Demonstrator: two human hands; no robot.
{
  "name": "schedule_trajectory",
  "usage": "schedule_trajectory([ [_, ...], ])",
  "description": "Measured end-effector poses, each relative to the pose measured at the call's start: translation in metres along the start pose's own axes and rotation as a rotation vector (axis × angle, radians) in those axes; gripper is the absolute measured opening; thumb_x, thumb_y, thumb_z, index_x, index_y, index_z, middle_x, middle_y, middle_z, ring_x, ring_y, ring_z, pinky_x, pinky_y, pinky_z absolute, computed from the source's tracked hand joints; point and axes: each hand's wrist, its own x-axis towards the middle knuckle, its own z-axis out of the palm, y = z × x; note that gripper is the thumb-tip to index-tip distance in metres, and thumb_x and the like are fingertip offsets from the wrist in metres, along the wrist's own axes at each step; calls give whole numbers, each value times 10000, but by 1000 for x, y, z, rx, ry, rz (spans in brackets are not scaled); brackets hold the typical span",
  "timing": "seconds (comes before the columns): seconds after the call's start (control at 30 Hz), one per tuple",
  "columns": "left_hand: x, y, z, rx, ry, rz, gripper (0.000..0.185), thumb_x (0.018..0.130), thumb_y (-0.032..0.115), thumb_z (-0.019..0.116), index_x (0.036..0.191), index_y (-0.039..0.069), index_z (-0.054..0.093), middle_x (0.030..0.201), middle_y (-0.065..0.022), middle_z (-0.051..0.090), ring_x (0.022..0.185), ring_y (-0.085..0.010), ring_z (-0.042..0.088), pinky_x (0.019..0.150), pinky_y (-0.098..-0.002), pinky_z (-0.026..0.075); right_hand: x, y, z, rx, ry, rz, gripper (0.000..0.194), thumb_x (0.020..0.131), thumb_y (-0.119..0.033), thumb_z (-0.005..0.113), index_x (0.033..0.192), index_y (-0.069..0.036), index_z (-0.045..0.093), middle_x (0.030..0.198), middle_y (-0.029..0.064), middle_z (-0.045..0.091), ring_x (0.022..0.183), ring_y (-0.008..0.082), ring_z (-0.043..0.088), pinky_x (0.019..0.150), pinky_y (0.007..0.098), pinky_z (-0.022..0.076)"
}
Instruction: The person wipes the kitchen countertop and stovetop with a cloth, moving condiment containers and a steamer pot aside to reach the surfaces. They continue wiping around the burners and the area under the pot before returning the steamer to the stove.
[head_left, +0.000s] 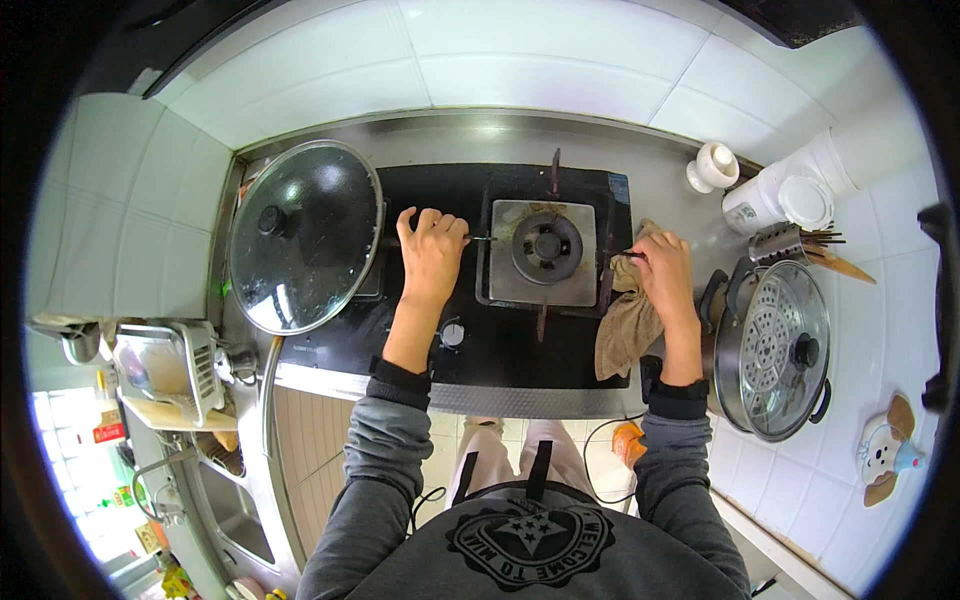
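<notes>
A gas burner (547, 244) sits at the middle of its square metal drip plate (506, 289) on a black glass hob (495, 360). Rusty prongs of a pan support stand around it, such as the far prong (556, 172) and the near prong (541, 321). My left hand (433, 251) pinches the left prong (480, 238) between thumb and fingers. On the other side my right hand (664, 266) grips the right prong (626, 253). A brown cloth (626, 341) is bunched against my right hand; whether the fingers also hold it I cannot tell.
A large glass lid (322, 217) covers the left burner. To the right stand a lidded steamer pot (772, 352), a utensil holder (776, 245) with chopsticks, a white canister (757, 199) and a small white jar (712, 166). A sink (236, 510) and dish rack (172, 367) are at left.
</notes>
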Motion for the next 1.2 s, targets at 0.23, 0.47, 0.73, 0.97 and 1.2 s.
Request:
schedule_trajectory([
  [0.23, -61, 10, -74, -130, 24, 8, 139, 776, 136, 762, 894, 117, 693, 919, 1, 675, 1015, -240, 592, 974, -422, 400, -41, -60, -52, -31, -42, -39, 191, 747, -51, 768, 874, -62, 626, 857, 87, 626, 914, 308, 572, 833, 413, 391],
  [0.47, -174, -2, -119, -240, -13, -106, 167, 765, 123, 767, 918, 108, 702, 943, -22, 687, 975, -258, 591, 848, -411, 440, -84, -122, -65, 0, -212, -109, 153, 756, -48, 749, 869, -69, 649, 893, 83, 633, 947, 304, 572, 860, 417, 400],
  [0.73, -333, -4, -180, -44, -109, -407, 144, 808, 185, 747, 896, 128, 648, 895, 1, 633, 963, -228, 563, 838, -369, 428, -114, -214, -37, 125, -391, -458, 167, 722, -57, 783, 803, -71, 639, 837, 78, 611, 922, 293, 560, 881, 420, 400],
  [0.97, -472, 6, -243, 127, -210, -784, 125, 805, 206, 766, 880, 149, 684, 906, 16, 664, 1004, -223, 570, 874, -373, 432, -142, -306, 29, 347, -542, -761, 185, 714, -69, 796, 814, -84, 641, 842, 53, 622, 915, 267, 564, 864, 406, 393],
  [1.2, -604, -17, -311, 364, -103, -1016, 130, 780, 196, 775, 853, 148, 679, 898, 26, 681, 1003, -215, 590, 890, -382, 444, -164, -461, 84, 484, -563, -1016, 177, 733, -49, 790, 836, -93, 653, 874, 52, 649, 939, 267, 586, 872, 406, 411],
])
